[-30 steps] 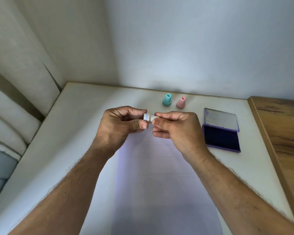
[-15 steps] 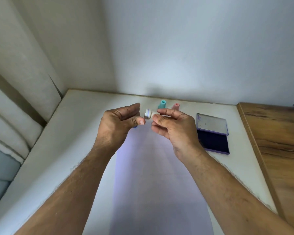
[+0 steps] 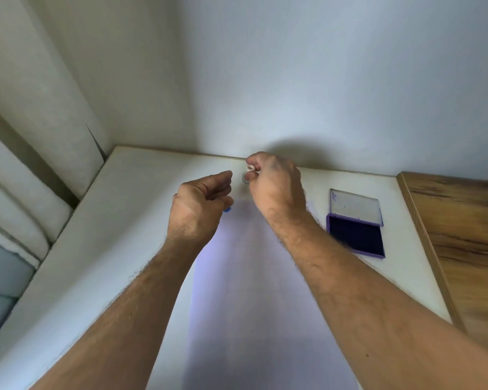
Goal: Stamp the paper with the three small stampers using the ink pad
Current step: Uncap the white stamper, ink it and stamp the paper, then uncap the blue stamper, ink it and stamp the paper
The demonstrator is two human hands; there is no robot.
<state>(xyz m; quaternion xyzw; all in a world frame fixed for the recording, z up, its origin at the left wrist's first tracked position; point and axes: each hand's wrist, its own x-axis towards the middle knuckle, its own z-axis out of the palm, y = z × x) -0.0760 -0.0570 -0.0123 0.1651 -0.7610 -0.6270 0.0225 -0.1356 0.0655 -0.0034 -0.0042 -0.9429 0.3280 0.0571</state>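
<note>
My right hand [image 3: 276,192] pinches a small white stamper [image 3: 249,170] between thumb and fingertips, raised near the table's back edge. To its left, my left hand [image 3: 202,205] has come away from the stamper, fingers curled, and a small blue cap [image 3: 227,209] peeks out from under them. The white paper [image 3: 251,291] lies lengthwise under both forearms. The purple ink pad [image 3: 355,235] sits open to the right of the paper, its clear lid [image 3: 355,206] folded back. My right hand hides the other two stampers.
The white table [image 3: 130,220] meets the wall at the back and a cushioned edge [image 3: 17,209] on the left. A wooden surface [image 3: 468,249] borders the table on the right, just past the ink pad.
The hands have parted: the left drew away with the blue cap, and the right lifted the white stamper up and back. The teal and pink stampers are now hidden behind my right hand.
</note>
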